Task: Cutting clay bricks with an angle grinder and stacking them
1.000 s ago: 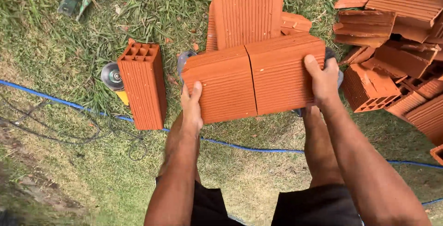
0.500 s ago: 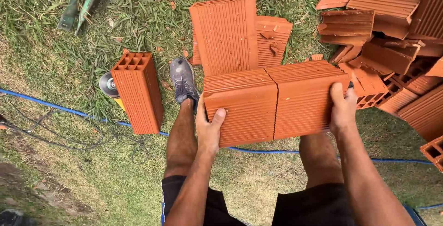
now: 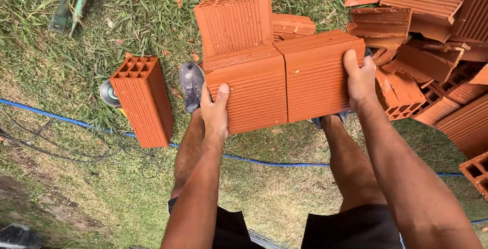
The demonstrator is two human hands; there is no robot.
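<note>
Orange clay blocks, two of them [image 3: 284,84], are squeezed side by side between the left hand [image 3: 216,114] and the right hand [image 3: 361,79], each palm pressed flat on an outer end with the fingers wrapped over the edge. Nothing supports the seam, so easing the squeeze could drop them toward the shoe [image 3: 191,84] below. They hang at waist height above grass [image 3: 61,86], beside an upright block [image 3: 144,99].

We are outdoors on a patch of worn grass [image 3: 76,188] that serves as a building site. A heap of whole and broken hollow clay bricks [image 3: 427,51] lies on the ground, one brick [image 3: 142,99] stands upright, and a blue hose [image 3: 61,119] and dark cables [image 3: 56,150] trail across the turf.
</note>
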